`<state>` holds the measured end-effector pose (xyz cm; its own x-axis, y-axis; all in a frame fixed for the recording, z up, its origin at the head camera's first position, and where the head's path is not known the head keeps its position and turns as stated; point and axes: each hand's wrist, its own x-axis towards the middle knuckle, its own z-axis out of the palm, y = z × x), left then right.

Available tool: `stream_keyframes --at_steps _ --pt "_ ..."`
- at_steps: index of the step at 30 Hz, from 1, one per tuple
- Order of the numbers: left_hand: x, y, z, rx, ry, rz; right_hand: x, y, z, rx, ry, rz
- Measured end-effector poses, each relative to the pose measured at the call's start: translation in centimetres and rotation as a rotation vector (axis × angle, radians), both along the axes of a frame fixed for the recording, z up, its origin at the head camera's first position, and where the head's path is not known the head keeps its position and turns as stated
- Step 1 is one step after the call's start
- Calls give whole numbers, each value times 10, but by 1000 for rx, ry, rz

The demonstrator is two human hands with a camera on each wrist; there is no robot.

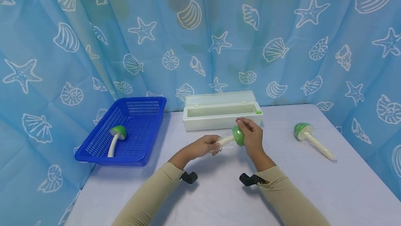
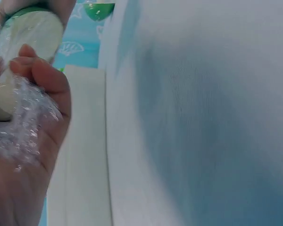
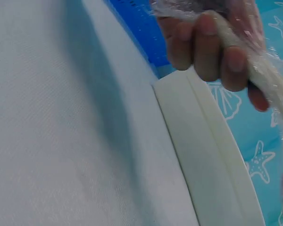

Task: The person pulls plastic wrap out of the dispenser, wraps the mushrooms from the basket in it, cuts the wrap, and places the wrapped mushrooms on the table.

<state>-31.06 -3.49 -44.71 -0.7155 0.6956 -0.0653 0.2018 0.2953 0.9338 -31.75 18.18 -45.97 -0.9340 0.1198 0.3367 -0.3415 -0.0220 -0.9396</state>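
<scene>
A toy mushroom with a green cap (image 1: 238,136) and pale stem is held above the middle of the table, lying sideways with its cap to the right. My left hand (image 1: 203,147) grips the stem, its fingers curled round it. My right hand (image 1: 253,136) holds the cap between thumb and fingers. Clear plastic film (image 2: 30,110) wraps the stem and bunches up by the left palm. In the right wrist view, the left hand's fingertips (image 3: 207,52) press on the film-covered stem (image 3: 259,66). The right hand's grip is mostly hidden in both wrist views.
At the back stands a long white box (image 1: 219,123) with its clear lid raised and a green piece at its right end. To the left, a blue basket (image 1: 147,149) contains another green-capped mushroom (image 1: 119,132). A third mushroom (image 1: 317,144) lies at the right. A shell-patterned curtain (image 1: 200,45) hangs behind.
</scene>
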Motion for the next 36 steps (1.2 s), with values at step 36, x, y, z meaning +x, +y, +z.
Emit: stream_keyframes --at_steps 36 --pt "21 19 -10 -653 460 428 -5 1 19 347 92 -93"
